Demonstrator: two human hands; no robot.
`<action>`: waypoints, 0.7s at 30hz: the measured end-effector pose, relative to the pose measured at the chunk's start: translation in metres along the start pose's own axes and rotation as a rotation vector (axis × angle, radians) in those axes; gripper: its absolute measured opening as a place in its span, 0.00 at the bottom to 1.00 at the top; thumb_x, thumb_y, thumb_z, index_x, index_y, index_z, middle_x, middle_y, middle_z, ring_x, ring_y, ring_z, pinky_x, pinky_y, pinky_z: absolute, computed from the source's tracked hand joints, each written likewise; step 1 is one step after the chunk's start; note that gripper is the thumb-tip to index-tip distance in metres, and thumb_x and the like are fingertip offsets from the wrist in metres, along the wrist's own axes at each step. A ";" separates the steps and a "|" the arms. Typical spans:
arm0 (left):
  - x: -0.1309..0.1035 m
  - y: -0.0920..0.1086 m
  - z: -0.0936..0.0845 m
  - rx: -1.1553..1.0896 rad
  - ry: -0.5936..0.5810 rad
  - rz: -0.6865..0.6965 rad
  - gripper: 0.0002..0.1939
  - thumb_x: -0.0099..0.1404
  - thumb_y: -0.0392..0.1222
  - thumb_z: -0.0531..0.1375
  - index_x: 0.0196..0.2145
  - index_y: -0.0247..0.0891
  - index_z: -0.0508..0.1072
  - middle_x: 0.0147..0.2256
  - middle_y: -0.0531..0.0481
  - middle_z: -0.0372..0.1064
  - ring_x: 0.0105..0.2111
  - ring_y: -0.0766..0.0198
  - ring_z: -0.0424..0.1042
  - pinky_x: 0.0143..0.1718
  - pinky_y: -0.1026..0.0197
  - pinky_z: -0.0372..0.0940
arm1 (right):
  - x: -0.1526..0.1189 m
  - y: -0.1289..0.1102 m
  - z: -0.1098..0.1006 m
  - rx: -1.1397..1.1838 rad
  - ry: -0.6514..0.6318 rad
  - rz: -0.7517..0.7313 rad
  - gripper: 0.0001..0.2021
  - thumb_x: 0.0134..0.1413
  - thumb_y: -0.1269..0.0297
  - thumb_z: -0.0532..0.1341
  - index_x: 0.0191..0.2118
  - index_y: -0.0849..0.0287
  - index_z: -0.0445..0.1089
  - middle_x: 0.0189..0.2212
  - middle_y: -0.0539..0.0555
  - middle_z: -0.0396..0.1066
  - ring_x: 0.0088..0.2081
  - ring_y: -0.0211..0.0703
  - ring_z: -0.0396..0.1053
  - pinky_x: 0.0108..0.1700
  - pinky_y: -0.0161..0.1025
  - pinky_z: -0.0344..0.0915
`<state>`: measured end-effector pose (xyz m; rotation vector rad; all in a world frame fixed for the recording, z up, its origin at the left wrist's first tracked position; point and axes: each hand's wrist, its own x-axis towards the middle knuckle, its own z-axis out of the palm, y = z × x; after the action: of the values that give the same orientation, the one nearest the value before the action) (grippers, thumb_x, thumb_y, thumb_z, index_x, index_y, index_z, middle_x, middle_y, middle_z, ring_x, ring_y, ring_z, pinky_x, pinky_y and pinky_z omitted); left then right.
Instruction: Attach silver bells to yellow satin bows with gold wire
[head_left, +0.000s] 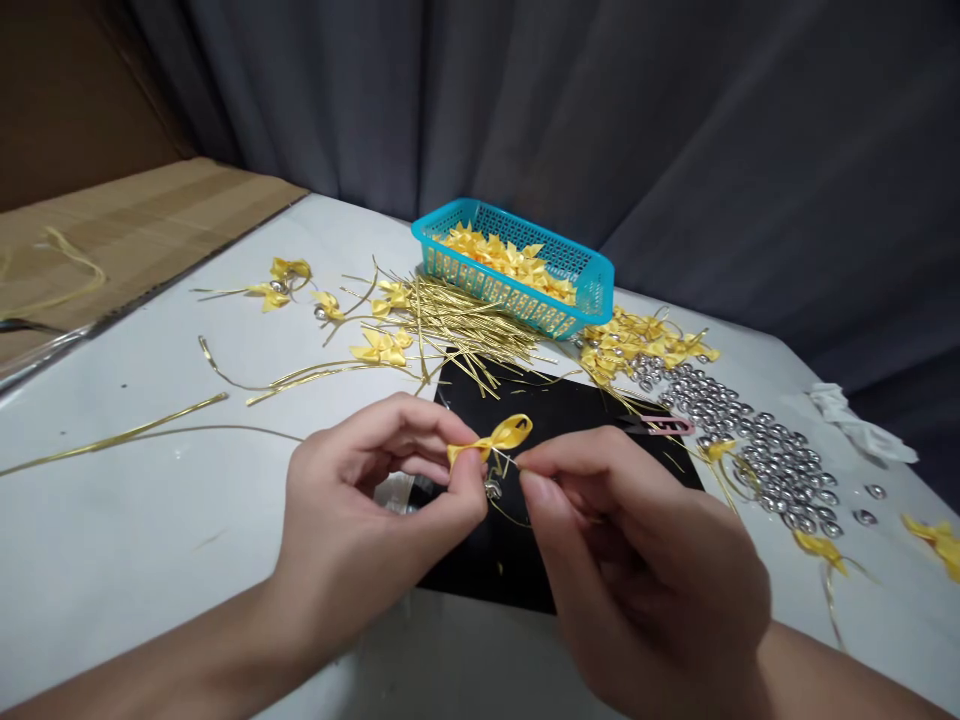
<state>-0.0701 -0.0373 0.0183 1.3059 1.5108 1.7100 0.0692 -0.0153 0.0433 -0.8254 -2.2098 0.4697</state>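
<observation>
Between thumb and fingers, my left hand (390, 490) pinches a yellow ribbon bow (504, 434) above the black mat (480, 565). To its right, my right hand (637, 540) has thumb and forefinger closed on the end of a thin gold cord (505, 456) that runs to the bow's middle. A small silver bell (493, 489) hangs just under the bow. Part of the cord curves below it toward my right hand. The fingers of both hands cover the ends of what they grip.
A blue basket (600, 290) of yellow bows stands at the back. Gold cords (461, 320) lie before it. Silver bells (780, 460), more bows (637, 345) and pink-handled thread snips (664, 426) are on the right. Cardboard (150, 220) covers the left corner; a grey curtain (675, 120) hangs behind.
</observation>
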 end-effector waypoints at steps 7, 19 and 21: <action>-0.002 -0.001 0.000 0.011 -0.008 -0.011 0.08 0.47 0.26 0.60 0.23 0.38 0.71 0.19 0.58 0.72 0.16 0.73 0.69 0.19 0.75 0.67 | 0.003 0.001 -0.002 -0.003 -0.034 0.011 0.07 0.55 0.77 0.52 0.28 0.60 0.56 0.13 0.41 0.51 0.11 0.23 0.47 0.16 0.24 0.51; -0.003 -0.001 0.000 0.005 0.007 -0.011 0.08 0.47 0.27 0.60 0.22 0.38 0.71 0.18 0.58 0.72 0.16 0.73 0.69 0.18 0.76 0.67 | 0.001 0.002 -0.002 0.001 -0.090 0.037 0.07 0.55 0.78 0.52 0.30 0.60 0.56 0.13 0.40 0.49 0.11 0.23 0.46 0.13 0.23 0.45; -0.003 0.000 0.000 0.002 0.007 -0.012 0.08 0.47 0.27 0.60 0.22 0.38 0.71 0.18 0.58 0.72 0.15 0.73 0.69 0.18 0.76 0.67 | 0.001 0.003 -0.002 0.002 -0.098 0.048 0.07 0.55 0.77 0.52 0.30 0.60 0.56 0.13 0.40 0.50 0.11 0.23 0.47 0.13 0.23 0.45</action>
<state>-0.0692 -0.0395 0.0171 1.2907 1.5216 1.7076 0.0711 -0.0126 0.0438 -0.8728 -2.2831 0.5456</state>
